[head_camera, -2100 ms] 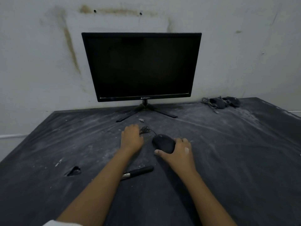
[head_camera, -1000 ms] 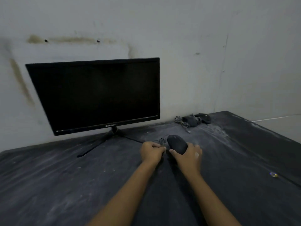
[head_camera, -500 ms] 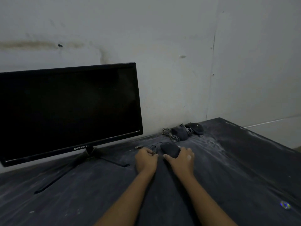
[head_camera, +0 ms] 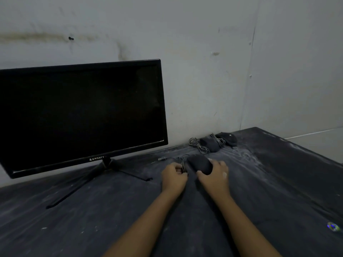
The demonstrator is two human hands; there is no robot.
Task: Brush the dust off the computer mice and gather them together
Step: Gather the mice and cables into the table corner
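Observation:
A black wired mouse [head_camera: 200, 163] sits on the dusty dark table, and my right hand [head_camera: 215, 176] grips it from the near side, thumb on its left and fingers on its right. My left hand [head_camera: 173, 176] holds the bundled cable [head_camera: 182, 166] of that mouse just to its left; the USB plug [head_camera: 161, 159] lies loose beyond. Two more dark mice lie against the wall at the back: one wrapped in its grey cable [head_camera: 209, 143], the other [head_camera: 227, 138] right of it with a small white spot.
A black monitor [head_camera: 81, 115] on a thin-legged stand [head_camera: 100, 173] fills the left, close to my left hand. The table [head_camera: 278, 182] is streaked with white dust; its right edge runs diagonally. A small shiny object [head_camera: 333, 227] lies near that edge.
Both hands have carried the mouse and its cable across the table to the right and back, toward the two mice by the wall. The view has turned right; the brush is out of view.

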